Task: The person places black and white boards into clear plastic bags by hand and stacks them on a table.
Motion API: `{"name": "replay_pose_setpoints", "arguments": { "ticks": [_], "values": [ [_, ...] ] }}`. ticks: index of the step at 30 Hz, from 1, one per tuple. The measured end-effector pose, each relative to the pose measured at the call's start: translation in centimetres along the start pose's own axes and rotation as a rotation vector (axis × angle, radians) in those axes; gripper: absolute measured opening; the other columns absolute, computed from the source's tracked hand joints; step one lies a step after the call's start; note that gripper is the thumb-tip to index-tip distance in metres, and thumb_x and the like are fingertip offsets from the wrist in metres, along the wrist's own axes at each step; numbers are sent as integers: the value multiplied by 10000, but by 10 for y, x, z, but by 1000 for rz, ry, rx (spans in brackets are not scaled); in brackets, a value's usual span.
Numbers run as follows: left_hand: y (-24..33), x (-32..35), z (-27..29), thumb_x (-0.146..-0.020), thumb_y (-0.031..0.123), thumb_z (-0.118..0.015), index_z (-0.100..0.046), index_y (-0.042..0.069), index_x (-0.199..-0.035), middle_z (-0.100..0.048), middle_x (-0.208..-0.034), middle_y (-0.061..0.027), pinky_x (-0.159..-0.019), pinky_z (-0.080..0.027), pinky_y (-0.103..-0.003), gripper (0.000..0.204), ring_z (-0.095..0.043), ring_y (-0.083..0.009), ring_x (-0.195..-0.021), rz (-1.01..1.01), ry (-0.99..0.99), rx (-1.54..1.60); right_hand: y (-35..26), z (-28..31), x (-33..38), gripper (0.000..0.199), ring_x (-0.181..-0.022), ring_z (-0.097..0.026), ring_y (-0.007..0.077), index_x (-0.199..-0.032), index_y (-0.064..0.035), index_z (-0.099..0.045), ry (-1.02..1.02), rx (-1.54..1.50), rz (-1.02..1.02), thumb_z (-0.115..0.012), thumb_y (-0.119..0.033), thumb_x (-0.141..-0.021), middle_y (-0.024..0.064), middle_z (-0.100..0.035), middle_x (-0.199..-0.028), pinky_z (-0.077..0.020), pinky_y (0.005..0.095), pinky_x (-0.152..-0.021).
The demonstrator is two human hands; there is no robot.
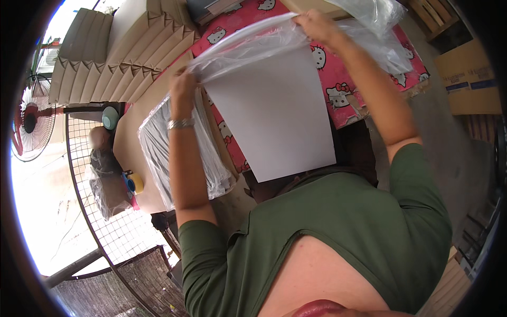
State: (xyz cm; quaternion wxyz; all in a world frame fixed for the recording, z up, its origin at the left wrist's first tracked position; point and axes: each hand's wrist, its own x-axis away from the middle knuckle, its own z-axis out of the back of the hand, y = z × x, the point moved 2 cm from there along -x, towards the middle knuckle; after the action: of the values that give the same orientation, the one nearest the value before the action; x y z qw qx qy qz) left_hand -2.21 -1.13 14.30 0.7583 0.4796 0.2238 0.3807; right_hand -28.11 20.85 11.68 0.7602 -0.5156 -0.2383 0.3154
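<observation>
In the head camera's view, a person in a green top stretches both bare arms toward 12 o'clock across a table [346, 112] covered in pink printed with white cat faces. The left hand [183, 87], at about half past 10, is curled around one end of a clear plastic sheet [253, 46], the forearm running nearly straight up from 7 o'clock with a silver-toned band [180, 123] at the wrist. The right hand [315, 26], at 1 o'clock, grips the opposite end between thumb and fingers; its elbow bends out at 3 o'clock and the forearm slants back inward.

Between them the plastic hangs taut along its upper edge, glossy, see-through and wrinkled in soft folds. It lies across the far end of a large white panel [277, 113], just off centre toward 12 o'clock. Smooth, plain and straight-sided, the panel tapers toward the person, its near edge close to the green top; whether it sits inside the plastic cannot be told.

At 9 o'clock, beneath the left forearm, lies a plastic-covered grey pile [158, 145]. Folded brown cardboard [119, 79] is stacked at 10 o'clock, a yellow tape roll [135, 183] rests toward 8, and more loose clear plastic [377, 45] spreads near 2.
</observation>
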Motion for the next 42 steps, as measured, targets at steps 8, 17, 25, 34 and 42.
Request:
{"name": "replay_pose_setpoints", "arguments": {
  "ticks": [8, 17, 25, 34, 42],
  "values": [
    [103, 136, 112, -834, 77, -475, -550, -34, -1067, -612, -942, -107, -687, -502, -262, 269, -607, -180, -765, 106, -310, 494, -160, 54, 141, 177, -524, -496, 58, -880, 26, -618, -310, -462, -3, -534, -118, -820, 18, -574, -654, -371, 203, -462],
    [92, 258, 122, -617, 49, -579, -531, -41, -595, -542, -556, -74, -491, -346, -230, 104, -481, -119, -500, 391, -517, 510, -142, 80, 256, 312, -652, -633, 129, -946, 47, -575, -636, -561, -83, -712, -24, -675, 122, -637, -790, -481, 202, -600],
    [31, 279, 83, -728, 71, -650, -579, -22, -732, -589, -681, -51, -574, -387, -221, 117, -520, -104, -595, 608, -706, 563, -72, 59, 255, 337, -753, -607, 117, -1017, 37, -555, -915, -600, -289, -710, -21, -723, 90, -627, -873, -485, 230, -681],
    [-144, 262, 13, -827, 105, -604, -548, 85, -825, -559, -733, 27, -631, -431, -213, 60, -525, -71, -648, 795, -637, 719, 80, 3, 234, 246, -808, -584, 98, -986, -25, -553, -750, -737, -623, -656, -28, -763, 25, -594, -854, -474, 221, -713],
    [-193, 271, -36, -869, 143, -574, -562, 77, -854, -542, -703, 29, -595, -436, -189, 69, -523, -57, -633, 682, -253, 908, 150, -8, 218, 188, -781, -583, 114, -935, -27, -558, -625, -570, -533, -645, -22, -769, 30, -583, -831, -475, 237, -721]
  ]
}}
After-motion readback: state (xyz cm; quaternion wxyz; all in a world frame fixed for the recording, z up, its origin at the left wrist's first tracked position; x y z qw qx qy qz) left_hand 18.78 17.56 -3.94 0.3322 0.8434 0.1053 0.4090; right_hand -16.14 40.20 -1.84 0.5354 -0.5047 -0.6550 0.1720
